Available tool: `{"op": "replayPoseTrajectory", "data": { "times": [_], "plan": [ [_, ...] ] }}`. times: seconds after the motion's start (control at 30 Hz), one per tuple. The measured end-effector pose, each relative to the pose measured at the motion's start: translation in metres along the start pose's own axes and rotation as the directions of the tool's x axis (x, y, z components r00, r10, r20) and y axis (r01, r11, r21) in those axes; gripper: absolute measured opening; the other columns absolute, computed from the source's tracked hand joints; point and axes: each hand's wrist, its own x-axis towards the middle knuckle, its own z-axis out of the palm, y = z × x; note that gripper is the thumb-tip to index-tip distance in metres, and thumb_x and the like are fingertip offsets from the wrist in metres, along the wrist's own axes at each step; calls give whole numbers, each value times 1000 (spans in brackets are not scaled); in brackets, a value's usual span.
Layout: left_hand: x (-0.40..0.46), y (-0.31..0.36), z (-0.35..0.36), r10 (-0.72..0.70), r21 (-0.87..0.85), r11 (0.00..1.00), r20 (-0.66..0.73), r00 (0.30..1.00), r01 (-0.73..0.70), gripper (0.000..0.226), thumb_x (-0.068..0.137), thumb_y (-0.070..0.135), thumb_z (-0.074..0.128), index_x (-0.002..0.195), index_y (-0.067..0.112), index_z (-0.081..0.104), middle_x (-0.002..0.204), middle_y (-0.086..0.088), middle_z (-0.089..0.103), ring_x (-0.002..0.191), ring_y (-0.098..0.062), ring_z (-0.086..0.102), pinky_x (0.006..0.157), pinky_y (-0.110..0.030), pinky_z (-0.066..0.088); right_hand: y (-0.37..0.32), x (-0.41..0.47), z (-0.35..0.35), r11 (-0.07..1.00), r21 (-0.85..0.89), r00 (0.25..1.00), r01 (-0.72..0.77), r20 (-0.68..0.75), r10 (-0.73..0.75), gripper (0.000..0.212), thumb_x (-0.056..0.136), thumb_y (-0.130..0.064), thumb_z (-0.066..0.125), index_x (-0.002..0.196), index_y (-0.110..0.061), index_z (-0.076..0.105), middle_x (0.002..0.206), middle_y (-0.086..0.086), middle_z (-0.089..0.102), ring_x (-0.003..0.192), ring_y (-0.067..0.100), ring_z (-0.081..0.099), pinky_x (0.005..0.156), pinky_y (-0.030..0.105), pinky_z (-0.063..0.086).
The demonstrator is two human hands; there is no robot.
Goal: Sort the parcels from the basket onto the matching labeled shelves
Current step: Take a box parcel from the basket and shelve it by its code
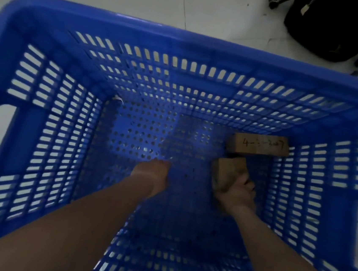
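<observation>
Right hand [237, 193] grips parcel [228, 169] inside blue basket [123, 24]; left hand [154, 172] empty.

Pale floor [209, 4], blue slotted basket [184, 36] standing on it, black bag [330, 30] beside basket

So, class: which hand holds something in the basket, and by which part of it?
The right hand grips a small cardboard parcel by its near end. The left hand holds nothing; its fingertips reach the basket floor.

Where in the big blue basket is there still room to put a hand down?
The basket floor is bare on its left and far-middle side, beyond the left hand. It is crowded at the right wall: the labelled parcel, and another parcel in the right hand.
</observation>
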Motion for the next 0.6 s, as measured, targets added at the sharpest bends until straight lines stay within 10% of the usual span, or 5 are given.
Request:
{"op": "replayPoseTrajectory", "data": {
  "times": [0.23,0.4,0.6],
  "plan": [
    [-75,-10,-50,-117,-438,895,-55,992,81,34,99,40,36,107,12,53,97,-6,59,82,-25,58,71,-37,47,-38,-98,-67,636,700,799,-325,562,-211,27,91,-33,57,115,-19,58,95,6,70,80,22,65,61,31,52],
    [-155,-5,-135,-329,-894,447,-124,936,38,48,101,46,27,119,11,56,119,-12,56,97,-26,52,85,-35,40,-83,-179,-131,388,820,735,-421,559,-384,36,91,-36,45,106,-10,66,92,14,72,82,30,65,71,41,51],
    [-262,-7,-247,-260,-978,-68,-173,950,-197,26,99,41,41,114,22,49,113,-5,59,89,-17,59,70,-32,49,-150,-279,-226,299,887,706,-352,462,-537,48,76,-31,47,111,-4,66,112,20,67,99,36,62,84,45,48]
  ]
}}
